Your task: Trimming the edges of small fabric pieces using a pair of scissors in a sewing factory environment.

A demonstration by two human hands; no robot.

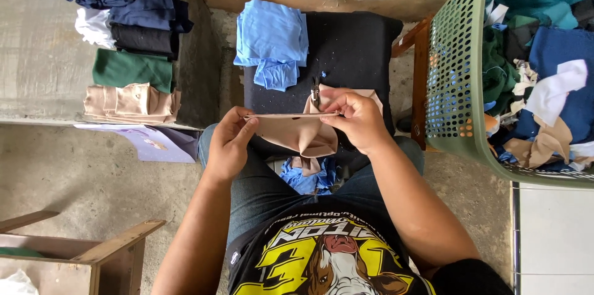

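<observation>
At the far left we see folded stacks on a concrete ledge: dark navy and blue pieces on top, then white, black, green, and beige garments at the bottom. Below them, at the lower left corner, an open wooden box shows only a pale scrap inside; the rest of its contents we cannot tell.

Moving to the centre, our left hand pinches the left end of a beige fabric piece, fingers closed on its top edge. Our right hand grips the same edge at its right end, thumb and fingers clamped on the cloth, with what looks like a small dark snipping tool tucked by the fingers. The piece hangs stretched between both hands, above the lap and just in front of a dark cushion that carries a light blue pile.

To do this well, we judge the edge should be kept taut and level, both pinches close to the seam, so loose threads stand out and the tool meets only thread, not cloth.

At the right stands a green perforated basket, heaped with unsorted pieces: teal, dark blue, white and beige, tangled together.
</observation>
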